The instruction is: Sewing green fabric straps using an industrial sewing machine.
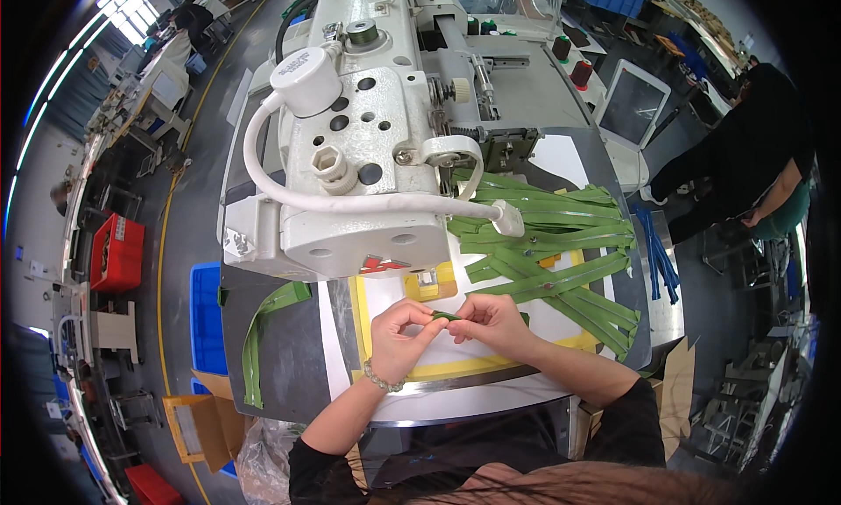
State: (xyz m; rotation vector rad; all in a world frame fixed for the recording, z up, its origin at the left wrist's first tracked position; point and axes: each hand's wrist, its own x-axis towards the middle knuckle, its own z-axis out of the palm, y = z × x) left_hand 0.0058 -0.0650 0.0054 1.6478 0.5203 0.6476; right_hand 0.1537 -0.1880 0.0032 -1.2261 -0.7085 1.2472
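You had left fingers [415, 312] and right fingers [480, 305] clamped on a green strip [444, 316]; green straps [543, 284] lay right of them.

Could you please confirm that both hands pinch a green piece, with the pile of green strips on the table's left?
Not quite: the head view shows the pile of green strips on the right of the table. The left hand and right hand do pinch a green piece.

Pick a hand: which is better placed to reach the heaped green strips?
Probably the right hand: it is nearer the heaped green strips, which lie on that side. The left hand is farther off. Both pinch a small green piece, so neither is free.
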